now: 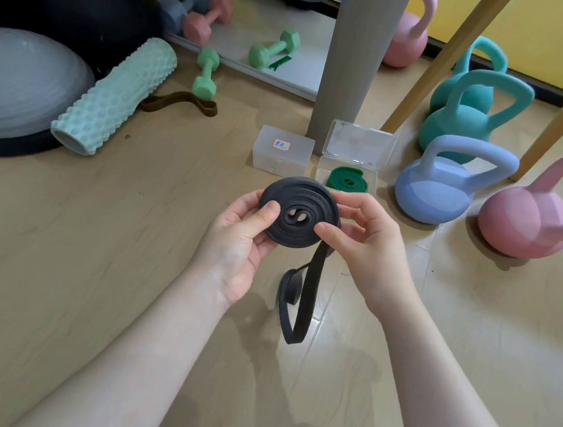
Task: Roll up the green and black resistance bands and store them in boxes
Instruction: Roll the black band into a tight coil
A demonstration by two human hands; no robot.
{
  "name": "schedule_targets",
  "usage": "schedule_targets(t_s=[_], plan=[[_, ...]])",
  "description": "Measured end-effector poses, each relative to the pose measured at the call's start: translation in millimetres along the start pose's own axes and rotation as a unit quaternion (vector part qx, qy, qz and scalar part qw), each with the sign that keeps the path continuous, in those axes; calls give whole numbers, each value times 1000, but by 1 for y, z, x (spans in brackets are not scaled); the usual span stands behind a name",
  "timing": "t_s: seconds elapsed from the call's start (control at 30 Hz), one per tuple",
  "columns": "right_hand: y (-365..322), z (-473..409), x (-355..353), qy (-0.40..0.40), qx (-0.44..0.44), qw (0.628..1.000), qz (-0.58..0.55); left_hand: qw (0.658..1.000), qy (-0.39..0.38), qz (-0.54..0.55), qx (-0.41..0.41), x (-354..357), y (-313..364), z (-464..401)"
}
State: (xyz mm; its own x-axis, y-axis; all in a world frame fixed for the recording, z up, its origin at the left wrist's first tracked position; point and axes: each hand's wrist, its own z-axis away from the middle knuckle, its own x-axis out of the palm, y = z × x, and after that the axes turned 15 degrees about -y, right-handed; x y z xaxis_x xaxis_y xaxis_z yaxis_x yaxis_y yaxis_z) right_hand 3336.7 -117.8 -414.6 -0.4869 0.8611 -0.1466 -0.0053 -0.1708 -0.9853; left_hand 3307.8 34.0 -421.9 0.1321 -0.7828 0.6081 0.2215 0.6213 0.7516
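The black band [298, 216] sits as a flat coil between both sets of fingers: the left hand [239, 240] pinches its near edge, thumb on the face, and the right hand [362, 235] pinches the far edge where the loose tail hangs below. Keep thumb pressure on the coil so layers stay flush while feeding the tail around; the green band [346, 181] already lies in the open box [372, 179] just beyond the right fingertips.

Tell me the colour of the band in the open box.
Dark green band, rolled, head view.
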Motion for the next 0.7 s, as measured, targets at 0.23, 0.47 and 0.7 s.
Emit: schedule_targets(t_s=[0.23,0.47,0.7], plan=[[0,0,-13,-23,27,997,-70,994,-59,-49,-77,0,2,2],[2,-1,-12,-117,37,985,122,889,-141,-409,-150,-6,14,1],[5,3,-14,-165,51,970,173,891,-159,-387,-177,-5,5,-1]])
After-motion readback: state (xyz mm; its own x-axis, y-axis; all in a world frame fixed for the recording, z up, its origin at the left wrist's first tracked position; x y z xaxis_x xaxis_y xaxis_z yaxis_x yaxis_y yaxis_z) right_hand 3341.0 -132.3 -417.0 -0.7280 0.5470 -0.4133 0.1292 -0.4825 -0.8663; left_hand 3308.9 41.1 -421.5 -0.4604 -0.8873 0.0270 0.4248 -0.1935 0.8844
